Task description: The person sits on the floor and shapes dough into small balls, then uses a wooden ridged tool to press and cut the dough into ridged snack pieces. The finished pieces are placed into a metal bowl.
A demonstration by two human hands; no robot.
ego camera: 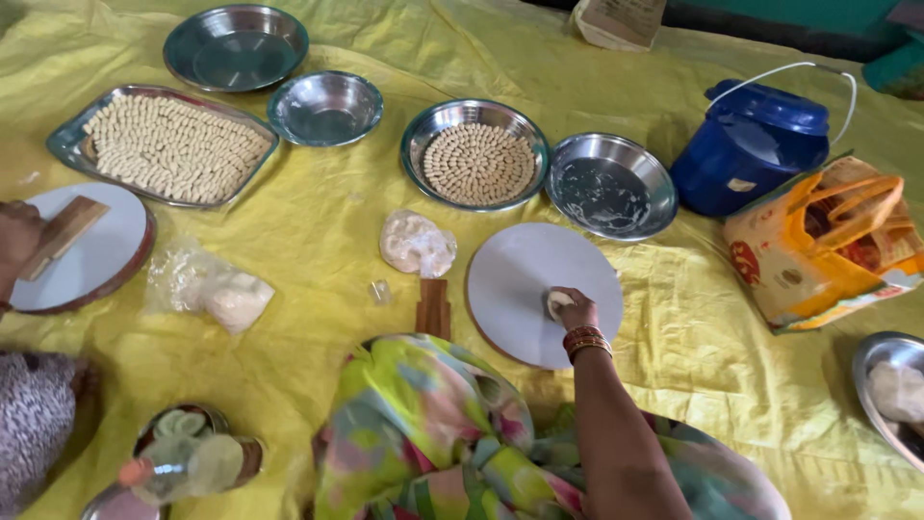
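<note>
A right hand (576,310) presses a small lump of dough (556,303) onto a round white board (525,279) lying on a yellow sheet (318,221) spread over the floor, fingers curled over the lump near the board's near edge. The person's left hand is out of view. Left of the board lie a ridged wooden block (433,308) and a bag of dough (417,244). Beyond, 1 round steel plate (475,154) and 1 rectangular tray (166,144) hold rows of shaped pieces. At far left, another person's hand (17,241) rests by a second board (91,248).
</note>
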